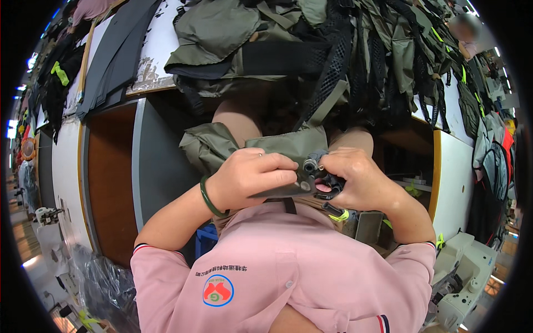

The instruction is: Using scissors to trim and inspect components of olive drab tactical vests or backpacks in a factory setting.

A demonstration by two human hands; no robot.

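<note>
An olive-green fabric piece lies across my lap, with a dark, smooth strip along its near side. My left hand is closed on this fabric, fingers bent over the strip and thumb out of sight. Close beside it, my right hand grips a small bundle of dark grey and black parts with round, tube-like ends; their exact kind cannot be made out. The bundle meets the right side of the fabric. A bunched green fabric fold hangs to the left of my left hand.
Olive and black backpack pieces with mesh straps are heaped on the table ahead. Dark flat strips lie on its left part. Cabinet panels stand left of me. A sewing machine is at the lower right, and a person is far right.
</note>
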